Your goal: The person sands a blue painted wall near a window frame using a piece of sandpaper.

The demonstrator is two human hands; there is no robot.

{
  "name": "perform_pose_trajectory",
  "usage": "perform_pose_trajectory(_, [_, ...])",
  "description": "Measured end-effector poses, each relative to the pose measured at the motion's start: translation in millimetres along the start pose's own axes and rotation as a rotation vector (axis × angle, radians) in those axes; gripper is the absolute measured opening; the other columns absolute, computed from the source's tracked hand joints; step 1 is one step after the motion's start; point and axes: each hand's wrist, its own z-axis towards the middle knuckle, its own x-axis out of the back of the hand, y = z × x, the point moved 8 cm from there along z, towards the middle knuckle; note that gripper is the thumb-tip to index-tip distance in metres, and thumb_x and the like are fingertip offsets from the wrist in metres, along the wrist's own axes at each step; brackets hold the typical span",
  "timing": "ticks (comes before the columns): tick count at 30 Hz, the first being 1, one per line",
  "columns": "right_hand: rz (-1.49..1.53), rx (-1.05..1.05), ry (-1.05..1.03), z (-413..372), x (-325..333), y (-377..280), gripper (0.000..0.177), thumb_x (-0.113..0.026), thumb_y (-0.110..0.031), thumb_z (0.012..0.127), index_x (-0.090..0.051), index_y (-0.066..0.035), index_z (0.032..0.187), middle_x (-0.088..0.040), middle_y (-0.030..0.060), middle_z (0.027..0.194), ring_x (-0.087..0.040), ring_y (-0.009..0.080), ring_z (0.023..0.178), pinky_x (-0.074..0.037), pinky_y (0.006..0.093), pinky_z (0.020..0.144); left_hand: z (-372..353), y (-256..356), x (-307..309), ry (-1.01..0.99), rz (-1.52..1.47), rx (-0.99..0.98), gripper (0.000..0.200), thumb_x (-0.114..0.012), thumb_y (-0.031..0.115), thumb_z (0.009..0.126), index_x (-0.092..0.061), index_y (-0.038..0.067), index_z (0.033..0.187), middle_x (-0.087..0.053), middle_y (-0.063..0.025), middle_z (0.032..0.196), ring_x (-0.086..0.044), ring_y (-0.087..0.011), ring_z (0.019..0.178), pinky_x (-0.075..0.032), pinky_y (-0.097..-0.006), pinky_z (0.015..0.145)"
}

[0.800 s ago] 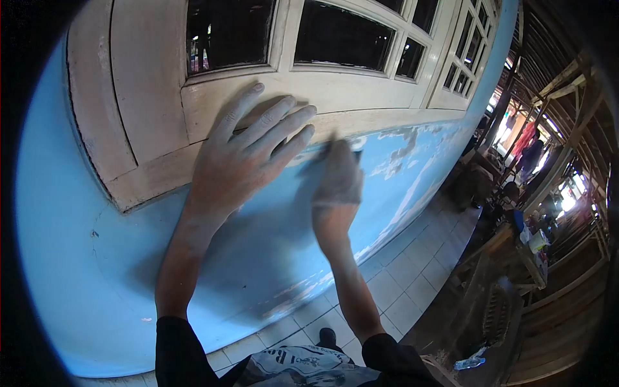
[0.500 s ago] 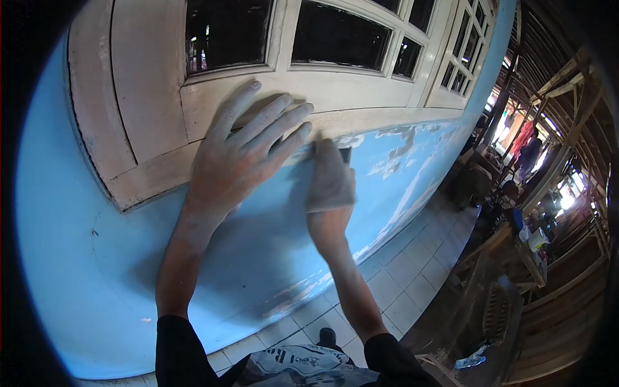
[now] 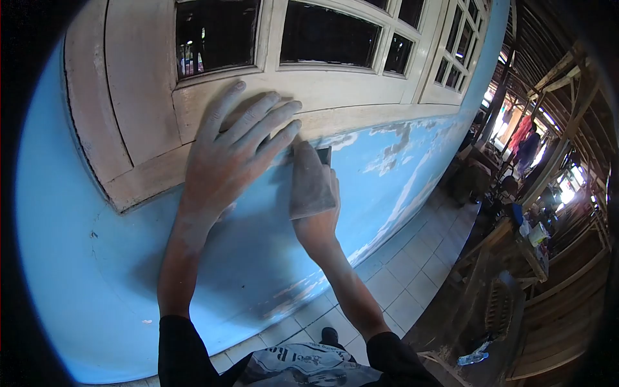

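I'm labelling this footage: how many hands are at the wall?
2: the left hand, fingers spread on the pale frame; the right hand beside it, at the blue wall.

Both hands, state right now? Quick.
Left hand: open, fingers spread on the window frame, holding nothing visible.
Right hand: closed on a grey sheet, at the blue wall.

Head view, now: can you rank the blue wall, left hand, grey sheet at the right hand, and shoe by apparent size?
Blue wall
Left hand
Grey sheet
Shoe, smallest, though only partly visible
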Motion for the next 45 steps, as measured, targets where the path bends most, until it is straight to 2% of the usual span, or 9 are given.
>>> perform_pose_trajectory(3, [0.187,0.341,0.243,6,31,-7,0.048,-0.050,0.005,0.076,-0.055,0.004,0.123,-0.062,0.0216,0.115,-0.062,0.0386,0.102,-0.049,0.0459,0.088,-1,-2,4,0.028,0.006,-0.006,0.034,-0.058,0.018,0.078,-0.064,0.018,0.112,-0.059,0.0064,0.125,-0.052,-0.0132,0.119,-0.029,-0.0461,0.115])
perform_pose_trajectory(4, [0.220,0.185,0.165,8,28,11,0.051,-0.051,0.006,0.072,-0.055,0.005,0.123,-0.061,0.0238,0.117,-0.061,0.0390,0.107,-0.047,0.0459,0.094,-2,-1,4,0.020,-0.004,-0.007,0.034,-0.059,0.018,0.078,-0.065,0.018,0.111,-0.059,0.0067,0.124,-0.052,-0.0132,0.119,-0.028,-0.0460,0.115])
perform_pose_trajectory(17, [0.394,0.329,0.232,1,27,2,0.040,-0.047,0.002,0.071,-0.064,0.006,0.107,-0.065,0.0239,0.107,-0.065,0.0377,0.097,-0.049,0.0402,0.091,-3,-3,5,0.046,-0.043,0.034,0.032,-0.066,0.017,0.076,-0.067,0.020,0.108,-0.060,0.0087,0.121,-0.052,-0.0120,0.118,-0.028,-0.0460,0.116])
perform_pose_trajectory(21, [0.497,-0.037,0.251,-2,16,48,0.046,-0.045,0.006,0.071,-0.063,0.005,0.112,-0.065,0.0228,0.109,-0.063,0.0394,0.101,-0.047,0.0421,0.095,-3,-1,8,0.068,-0.005,0.011,0.024,-0.070,0.023,0.076,-0.069,0.022,0.100,-0.061,0.0092,0.120,-0.054,-0.0106,0.115,-0.035,-0.0427,0.112])
perform_pose_trajectory(23, [0.239,0.255,0.320,-5,21,0,0.046,-0.045,0.009,0.069,-0.063,0.005,0.111,-0.065,0.0235,0.106,-0.063,0.0396,0.100,-0.048,0.0409,0.091,-3,-2,5,0.048,-0.045,0.023,0.035,-0.066,0.015,0.074,-0.066,0.019,0.108,-0.059,0.0074,0.123,-0.052,-0.0135,0.119,-0.029,-0.0480,0.116])
perform_pose_trajectory(35, [0.356,0.291,0.256,14,19,29,0.042,-0.048,0.007,0.078,-0.058,0.003,0.118,-0.064,0.0226,0.106,-0.065,0.0383,0.094,-0.051,0.0453,0.088,-5,-2,6,0.039,-0.050,0.011,0.037,-0.066,0.015,0.073,-0.066,0.019,0.110,-0.060,0.0052,0.121,-0.053,-0.0150,0.117,-0.029,-0.0491,0.115])
perform_pose_trajectory(37, [0.416,-0.098,0.057,12,10,35,0.046,-0.050,0.005,0.077,-0.056,0.001,0.122,-0.064,0.0230,0.107,-0.065,0.0390,0.094,-0.050,0.0459,0.090,-5,0,4,0.041,-0.059,0.004,0.036,-0.066,0.014,0.073,-0.066,0.018,0.108,-0.061,0.0050,0.120,-0.053,-0.0152,0.117,-0.029,-0.0491,0.115])
perform_pose_trajectory(43, [0.388,0.397,0.237,2,18,-3,0.045,-0.052,0.005,0.073,-0.061,0.002,0.116,-0.065,0.0223,0.103,-0.064,0.0400,0.091,-0.051,0.0441,0.086,-5,1,13,0.046,-0.018,-0.014,0.023,-0.069,0.020,0.076,-0.068,0.020,0.099,-0.062,0.0081,0.119,-0.055,-0.0110,0.115,-0.034,-0.0447,0.112])
perform_pose_trajectory(45, [0.433,0.057,0.242,10,27,40,0.042,-0.049,0.006,0.073,-0.062,0.009,0.112,-0.066,0.0232,0.109,-0.063,0.0388,0.102,-0.048,0.0425,0.093,-7,-5,26,0.038,-0.018,-0.024,0.023,-0.068,0.019,0.077,-0.068,0.020,0.099,-0.062,0.0080,0.119,-0.055,-0.0112,0.115,-0.034,-0.0456,0.112])
